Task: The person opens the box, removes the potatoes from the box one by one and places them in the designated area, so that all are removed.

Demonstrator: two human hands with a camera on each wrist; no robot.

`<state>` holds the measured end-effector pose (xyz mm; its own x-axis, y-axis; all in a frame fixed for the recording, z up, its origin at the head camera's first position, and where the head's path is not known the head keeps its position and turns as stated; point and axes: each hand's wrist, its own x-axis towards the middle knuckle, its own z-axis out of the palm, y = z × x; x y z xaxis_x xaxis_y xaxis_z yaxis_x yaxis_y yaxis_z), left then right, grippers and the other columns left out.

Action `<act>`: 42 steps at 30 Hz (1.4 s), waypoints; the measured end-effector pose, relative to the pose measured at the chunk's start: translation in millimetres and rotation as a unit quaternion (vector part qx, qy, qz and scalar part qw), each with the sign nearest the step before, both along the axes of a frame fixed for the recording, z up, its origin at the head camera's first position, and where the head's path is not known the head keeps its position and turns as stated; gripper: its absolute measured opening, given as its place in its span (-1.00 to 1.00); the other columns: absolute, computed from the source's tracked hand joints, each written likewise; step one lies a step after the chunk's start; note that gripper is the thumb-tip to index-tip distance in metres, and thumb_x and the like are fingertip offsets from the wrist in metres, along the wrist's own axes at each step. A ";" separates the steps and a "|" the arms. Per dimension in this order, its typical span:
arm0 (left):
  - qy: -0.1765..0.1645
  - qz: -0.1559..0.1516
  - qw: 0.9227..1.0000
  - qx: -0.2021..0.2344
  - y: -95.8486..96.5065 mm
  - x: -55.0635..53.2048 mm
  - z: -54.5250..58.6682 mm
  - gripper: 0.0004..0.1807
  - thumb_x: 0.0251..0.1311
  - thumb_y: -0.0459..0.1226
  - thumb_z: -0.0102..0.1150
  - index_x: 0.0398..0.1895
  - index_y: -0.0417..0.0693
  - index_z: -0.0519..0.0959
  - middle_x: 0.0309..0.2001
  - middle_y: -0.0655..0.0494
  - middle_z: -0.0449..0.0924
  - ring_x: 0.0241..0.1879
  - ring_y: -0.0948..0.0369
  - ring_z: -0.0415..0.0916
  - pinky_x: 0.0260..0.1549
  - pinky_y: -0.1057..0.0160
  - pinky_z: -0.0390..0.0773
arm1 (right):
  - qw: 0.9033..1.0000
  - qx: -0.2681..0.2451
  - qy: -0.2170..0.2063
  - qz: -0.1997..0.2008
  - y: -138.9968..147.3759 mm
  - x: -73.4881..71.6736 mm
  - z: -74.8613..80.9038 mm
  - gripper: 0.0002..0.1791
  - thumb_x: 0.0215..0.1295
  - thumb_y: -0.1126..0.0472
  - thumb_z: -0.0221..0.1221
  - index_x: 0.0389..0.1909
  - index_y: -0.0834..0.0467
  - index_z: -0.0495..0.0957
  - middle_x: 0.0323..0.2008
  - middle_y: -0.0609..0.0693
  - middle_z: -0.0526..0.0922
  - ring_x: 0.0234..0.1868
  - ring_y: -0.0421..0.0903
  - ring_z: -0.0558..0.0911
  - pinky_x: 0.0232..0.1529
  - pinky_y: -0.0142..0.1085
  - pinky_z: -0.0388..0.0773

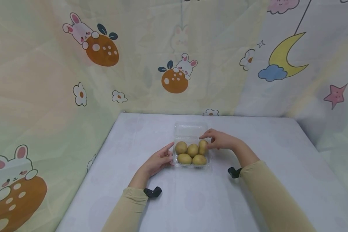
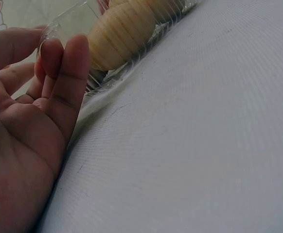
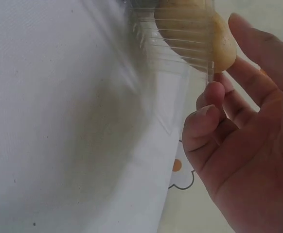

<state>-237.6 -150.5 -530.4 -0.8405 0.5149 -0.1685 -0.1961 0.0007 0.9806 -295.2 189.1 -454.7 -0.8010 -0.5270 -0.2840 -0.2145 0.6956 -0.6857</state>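
A clear plastic clamshell box [image 1: 191, 165] stands on the table with its lid [image 1: 190, 130] folded back. Several yellow-brown oval potatoes [image 1: 192, 150] lie inside. At the box's left wall, my left hand [image 1: 156, 162] holds the edge, its fingertips against the plastic; the left wrist view shows these fingers [image 2: 76, 58] at the ribbed side. My right hand [image 1: 221, 140] is at the right rear corner, thumb and finger around an upright potato [image 1: 203, 147]. In the right wrist view, that potato [image 3: 224, 46] rises above the rim between thumb and finger.
A white cloth covers the table [image 1: 188, 206]. Printed cloth walls with rabbits, flowers and a moon [image 1: 287, 54] rise behind and beside it. A black wrist camera [image 1: 152, 192] sits on the left wrist, another [image 1: 234, 172] on the right.
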 end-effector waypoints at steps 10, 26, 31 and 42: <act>0.002 0.004 1.000 -0.009 0.7 -0.5 -0.3 -0.21 0.33 -0.39 0.12 0.55 0.29 0.10 -0.21 0.13 0.34 -0.21 0.20 0.50 -0.03 0.18 0.65 | 0.998 -0.007 0.061 0.003 -1.9 1.4 -4.9 -0.55 0.19 0.13 0.37 0.12 -0.06 0.59 0.19 -0.07 0.46 -0.08 -0.03 0.48 -0.14 -0.25 0.50; 0.003 0.001 1.000 -0.004 -0.8 0.7 1.2 -0.20 0.33 -0.38 0.12 0.56 0.27 0.08 -0.21 0.13 0.35 -0.20 0.20 0.52 -0.04 0.20 0.65 | 0.996 0.001 0.075 0.045 -6.7 6.1 -3.5 -0.58 0.19 0.22 0.36 0.07 -0.05 0.56 0.15 0.09 0.36 -0.08 0.05 0.43 -0.13 -0.22 0.43; 0.004 -0.001 1.000 -0.006 -0.1 1.2 1.3 -0.20 0.33 -0.39 0.11 0.56 0.25 0.07 -0.22 0.13 0.35 -0.21 0.20 0.52 -0.04 0.20 0.65 | 0.994 0.009 0.095 0.056 -8.5 5.2 -5.2 -0.61 0.17 0.23 0.37 0.02 -0.06 0.55 0.09 -0.02 0.43 0.09 0.07 0.47 0.03 -0.14 0.50; 0.006 -0.001 1.000 -0.006 0.0 -0.1 -0.9 -0.21 0.33 -0.40 0.11 0.56 0.26 0.09 -0.22 0.12 0.34 -0.21 0.20 0.51 -0.04 0.20 0.65 | 0.986 0.047 0.125 0.095 -13.2 7.2 -0.4 -0.59 0.18 0.21 0.36 0.05 -0.09 0.54 0.10 -0.14 0.54 -0.01 -0.07 0.52 -0.05 -0.20 0.50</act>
